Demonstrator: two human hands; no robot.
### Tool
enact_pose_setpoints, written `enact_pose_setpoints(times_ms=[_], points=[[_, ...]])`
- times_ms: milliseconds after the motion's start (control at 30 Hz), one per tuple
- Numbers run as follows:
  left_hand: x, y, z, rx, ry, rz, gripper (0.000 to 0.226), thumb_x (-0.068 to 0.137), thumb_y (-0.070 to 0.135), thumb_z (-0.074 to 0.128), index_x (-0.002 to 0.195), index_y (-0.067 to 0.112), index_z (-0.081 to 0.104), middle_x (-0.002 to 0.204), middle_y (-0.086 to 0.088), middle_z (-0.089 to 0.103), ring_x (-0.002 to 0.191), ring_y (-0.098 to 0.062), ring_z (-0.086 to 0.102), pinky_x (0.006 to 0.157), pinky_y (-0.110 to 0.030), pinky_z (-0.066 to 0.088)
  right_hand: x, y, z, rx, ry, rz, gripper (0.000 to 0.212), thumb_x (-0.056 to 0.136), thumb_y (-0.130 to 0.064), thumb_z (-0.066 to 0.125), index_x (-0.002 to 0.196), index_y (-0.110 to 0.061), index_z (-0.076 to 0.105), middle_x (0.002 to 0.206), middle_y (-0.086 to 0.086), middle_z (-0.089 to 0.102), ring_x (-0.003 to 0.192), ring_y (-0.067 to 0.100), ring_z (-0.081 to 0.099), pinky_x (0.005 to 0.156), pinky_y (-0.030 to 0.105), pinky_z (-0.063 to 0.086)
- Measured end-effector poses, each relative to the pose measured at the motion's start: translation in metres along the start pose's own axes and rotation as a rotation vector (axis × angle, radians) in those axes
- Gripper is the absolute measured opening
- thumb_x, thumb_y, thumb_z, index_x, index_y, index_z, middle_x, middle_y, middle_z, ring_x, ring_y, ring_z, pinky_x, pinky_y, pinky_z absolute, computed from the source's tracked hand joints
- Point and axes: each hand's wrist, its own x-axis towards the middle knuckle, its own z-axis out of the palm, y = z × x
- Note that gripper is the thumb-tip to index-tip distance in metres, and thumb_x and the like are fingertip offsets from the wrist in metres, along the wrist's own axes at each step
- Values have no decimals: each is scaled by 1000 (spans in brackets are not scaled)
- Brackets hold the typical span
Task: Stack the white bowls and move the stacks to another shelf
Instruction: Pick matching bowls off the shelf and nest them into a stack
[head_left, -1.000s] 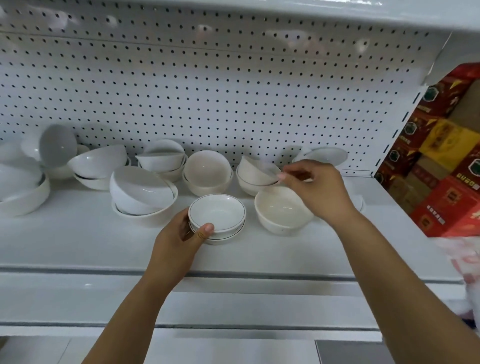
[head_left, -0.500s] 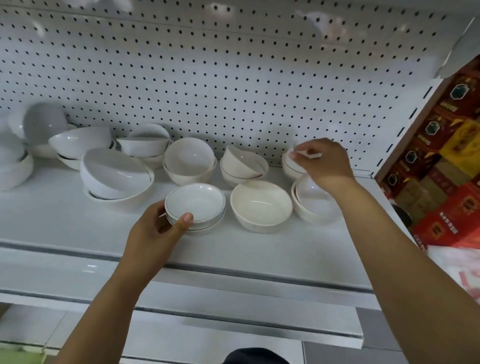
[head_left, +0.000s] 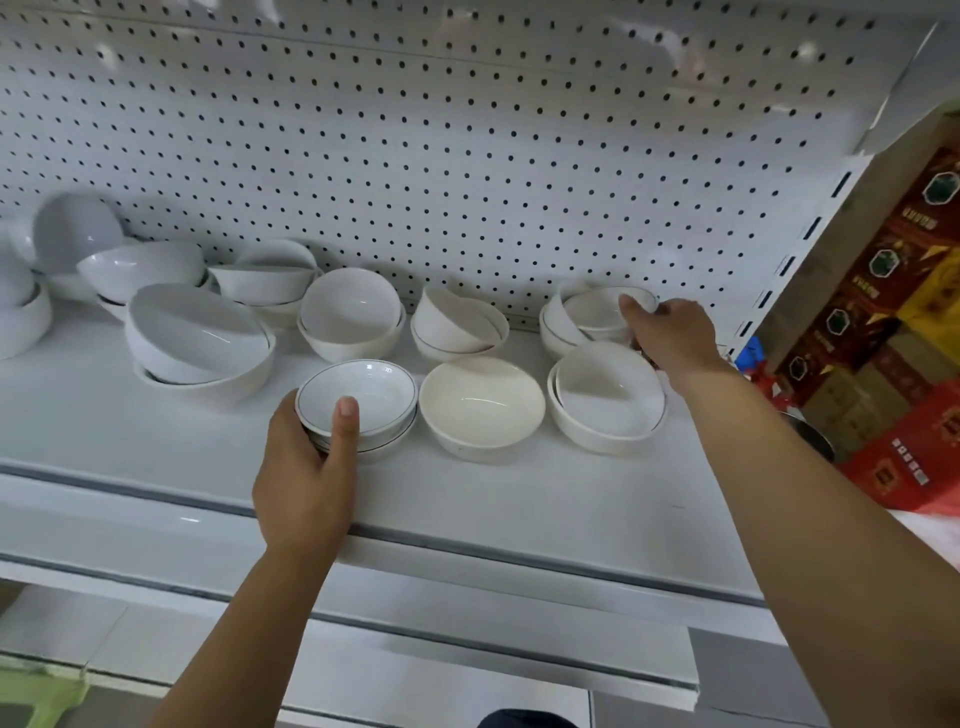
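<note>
The right hand (head_left: 675, 338) is shown shifted to the far right end of the shelf (head_left: 519, 499), where a back bowl (head_left: 597, 312) close to the pegboard (head_left: 467, 156) is now gripped by its rim, the thumb hooked inside. A second ago the same hand was held over bowls nearer the middle of the back row. The gripped bowl is seen tilted against another bowl beside it; whether it has been lifted clear cannot be told. The left hand (head_left: 306, 467) is kept where it was, curled round the small stack (head_left: 363, 400) of dark-rimmed bowls at the shelf's front, with the thumb laid over the top rim. Between the two hands a cream bowl (head_left: 483, 405) and a nested pair (head_left: 608, 410) are left untouched in the front row, and more bowls are left loosely piled to the left. The change is judged to mark the picking of a matching bowl, likely to be added to the steadied stack. Much stacking is judged still undone, and no stack has yet been moved to another shelf. Red cartons (head_left: 883, 338) are piled beyond the shelf's right end.
</note>
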Motion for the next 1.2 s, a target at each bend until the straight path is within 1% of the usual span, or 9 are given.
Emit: enact_pose_setpoints(times_ms=[67, 167, 267, 467, 600, 667, 767, 1067, 1200], points=[[-1, 1, -2, 8, -6, 14, 73, 87, 81, 35, 139, 32, 49, 120, 22, 54, 111, -8, 52, 93, -32, 36, 1, 3, 0, 57, -11, 11, 33, 90, -29, 66, 67, -7, 57, 64, 7, 59, 67, 26, 57, 67, 32, 46], [-4, 2, -4, 53, -27, 22, 84, 78, 87, 38, 141, 32, 46, 123, 22, 54, 121, -18, 58, 92, -32, 37, -1, 7, -3, 125, 2, 25, 24, 87, -15, 61, 65, -7, 54, 59, 8, 52, 62, 25, 50, 64, 33, 43], [-5, 2, -5, 99, -55, 17, 89, 73, 86, 47, 143, 33, 44, 132, 19, 57, 129, -23, 56, 93, -33, 37, -4, 5, -4, 187, 11, 19, 21, 86, -10, 55, 69, 0, 61, 57, 12, 58, 56, 26, 52, 58, 31, 49], [-4, -1, -9, 44, -93, 21, 83, 70, 82, 55, 140, 40, 46, 127, 25, 56, 114, -6, 52, 95, -33, 38, -8, -4, -8, 306, -5, -77, 32, 81, -11, 50, 78, 19, 60, 59, 14, 64, 59, 24, 51, 73, 47, 60], [1, -4, -14, -24, -124, -1, 80, 71, 75, 72, 138, 38, 51, 127, 21, 63, 117, -9, 59, 101, -35, 46, -27, -20, -7, 388, -59, -98, 28, 85, -10, 51, 82, 15, 64, 64, 16, 65, 56, 24, 49, 59, 36, 49], [5, -4, -17, -74, -152, -12, 70, 77, 56, 85, 136, 32, 56, 126, 16, 66, 117, -10, 62, 99, -26, 48, -40, -28, -3, 439, -97, -87, 22, 88, -8, 53, 83, 7, 68, 62, 12, 64, 52, 22, 48, 53, 30, 44], [11, -6, -24, -118, -182, -17, 65, 83, 37, 84, 141, 23, 58, 129, 9, 69, 116, -10, 64, 89, -15, 45, -59, -40, 4, 444, -172, -93, 20, 92, -8, 54, 81, 0, 69, 59, 7, 65, 46, 16, 48, 49, 27, 42], [30, -16, -46, -120, -259, -18, 60, 79, 25, 89, 133, 25, 63, 119, 12, 73, 110, -1, 67, 87, -17, 50, -114, -67, 42, 514, -415, -146, 20, 99, -12, 60, 84, -7, 71, 55, 5, 64, 45, 14, 48, 43, 22, 39], [45, -23, -59, -131, -347, -15, 63, 75, 25, 91, 133, 25, 65, 119, 11, 76, 112, -5, 70, 96, -25, 54, -135, -78, 63, 490, -525, -153, 19, 100, -16, 60, 88, -9, 73, 59, 6, 64, 45, 12, 48, 45, 23, 39]])
